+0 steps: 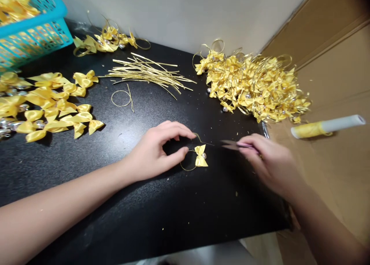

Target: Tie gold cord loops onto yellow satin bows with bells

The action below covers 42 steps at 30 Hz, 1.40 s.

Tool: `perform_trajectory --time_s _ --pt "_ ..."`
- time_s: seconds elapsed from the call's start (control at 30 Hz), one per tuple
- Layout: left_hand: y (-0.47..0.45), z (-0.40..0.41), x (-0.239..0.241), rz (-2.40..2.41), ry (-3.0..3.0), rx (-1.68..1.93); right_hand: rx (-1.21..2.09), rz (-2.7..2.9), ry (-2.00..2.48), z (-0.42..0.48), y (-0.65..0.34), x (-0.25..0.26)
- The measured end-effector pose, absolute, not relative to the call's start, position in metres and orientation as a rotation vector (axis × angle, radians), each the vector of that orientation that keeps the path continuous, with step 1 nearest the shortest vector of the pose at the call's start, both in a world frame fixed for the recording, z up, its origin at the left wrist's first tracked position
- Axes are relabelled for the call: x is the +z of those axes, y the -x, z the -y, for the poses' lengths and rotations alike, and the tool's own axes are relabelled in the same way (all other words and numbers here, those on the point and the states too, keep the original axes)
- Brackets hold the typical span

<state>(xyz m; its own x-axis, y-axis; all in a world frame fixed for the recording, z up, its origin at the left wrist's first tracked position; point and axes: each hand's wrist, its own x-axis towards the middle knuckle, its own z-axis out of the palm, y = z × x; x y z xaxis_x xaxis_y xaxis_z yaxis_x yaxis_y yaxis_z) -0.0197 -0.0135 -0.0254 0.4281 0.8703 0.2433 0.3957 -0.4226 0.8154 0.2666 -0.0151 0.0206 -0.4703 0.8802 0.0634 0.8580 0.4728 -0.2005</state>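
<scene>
A small yellow ribbon bow (200,156) with a silver bead and a gold cord loop lies on the black table (150,211). My left hand (157,151) pinches the gold cord beside the bow, thumb and forefinger closed. My right hand (271,164) grips small scissors (235,144) with pink handles, blades pointing left toward the cord's loose end just above the bow.
A large heap of finished yellow bows (254,87) sits at the back right. Cut gold cords (147,73) lie at the back centre. Plain yellow bows (54,103) spread at the left. A turquoise basket (34,29) stands back left. A spool of yellow ribbon (326,126) lies at the right.
</scene>
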Motion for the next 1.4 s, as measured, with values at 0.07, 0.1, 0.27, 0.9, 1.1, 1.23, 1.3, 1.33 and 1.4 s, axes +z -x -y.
perform_trajectory --time_s 0.07,0.1,0.27,0.9,1.1,1.23,1.3,1.33,1.4 --pt "0.020 0.014 -0.024 -1.223 -2.006 0.931 -0.009 2.355 1.690 0.025 -0.305 0.017" --pt "0.019 0.015 -0.024 -1.296 -2.024 0.945 -0.132 2.269 1.803 0.031 -0.326 0.015" --pt "0.016 0.019 -0.023 -1.395 -2.200 0.720 -0.418 2.080 2.146 0.064 -0.409 0.001" --pt "-0.015 0.032 0.008 -1.275 -2.488 0.829 0.444 2.295 1.183 0.045 -0.226 0.024" --pt "-0.016 0.039 0.006 -1.223 -2.315 0.980 0.654 2.095 1.010 0.021 -0.203 0.000" --pt "-0.015 0.050 -0.009 -1.165 -1.843 1.148 0.905 1.713 0.960 0.028 -0.198 -0.022" --pt "-0.017 0.054 -0.017 -1.157 -1.742 1.076 0.939 1.617 0.929 0.036 -0.195 -0.029" --pt "-0.018 0.056 -0.020 -1.139 -1.744 1.015 0.924 1.604 0.922 0.040 -0.193 -0.030" --pt "-0.021 0.058 -0.024 -1.105 -1.783 0.933 0.855 1.607 0.946 0.047 -0.191 -0.030"
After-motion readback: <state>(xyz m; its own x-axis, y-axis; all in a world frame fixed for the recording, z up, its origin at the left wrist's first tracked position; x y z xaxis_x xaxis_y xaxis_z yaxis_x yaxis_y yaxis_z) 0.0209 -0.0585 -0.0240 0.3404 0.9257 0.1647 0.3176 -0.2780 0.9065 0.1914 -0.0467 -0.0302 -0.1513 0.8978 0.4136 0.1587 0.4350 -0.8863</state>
